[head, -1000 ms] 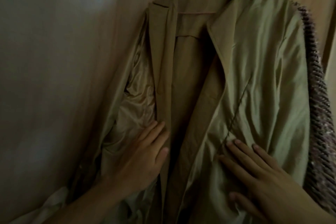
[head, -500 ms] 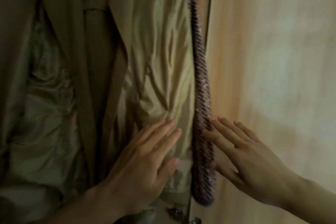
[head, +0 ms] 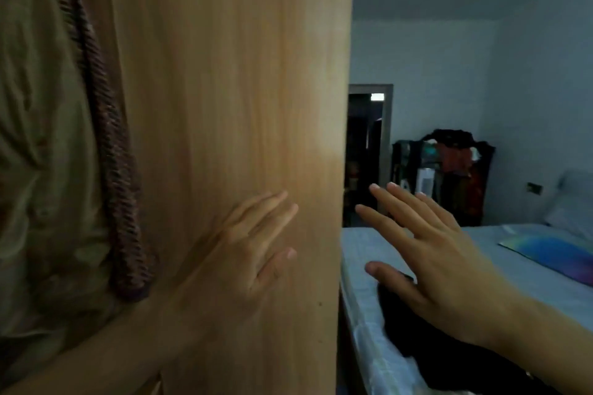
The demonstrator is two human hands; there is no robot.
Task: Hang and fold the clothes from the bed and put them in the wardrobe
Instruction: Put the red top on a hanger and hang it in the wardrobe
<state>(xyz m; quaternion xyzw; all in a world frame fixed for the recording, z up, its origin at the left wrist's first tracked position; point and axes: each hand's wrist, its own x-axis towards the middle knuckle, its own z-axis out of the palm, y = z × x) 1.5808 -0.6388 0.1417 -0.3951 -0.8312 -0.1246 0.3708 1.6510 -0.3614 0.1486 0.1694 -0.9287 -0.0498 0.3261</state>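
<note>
An olive-green coat (head: 38,125) hangs inside the wardrobe at the far left, with a dark knitted garment (head: 109,151) beside it. The wooden wardrobe door (head: 231,74) fills the middle of the view. My left hand (head: 250,253) is in front of the door, fingers straight, holding nothing. My right hand (head: 426,253) is spread in the air past the door's edge, above the bed (head: 481,266). A dark garment (head: 426,346) lies on the bed under my right forearm.
A colourful flat item (head: 552,253) lies on the bed's light sheet at the right, with a pillow (head: 574,199) behind it. A dark cluttered rack (head: 449,170) stands against the far wall beside an open doorway (head: 365,151).
My view has swung right, from the hanging coat to the wardrobe door and the bed. Both hands left the coat and moved right, staying flat and empty.
</note>
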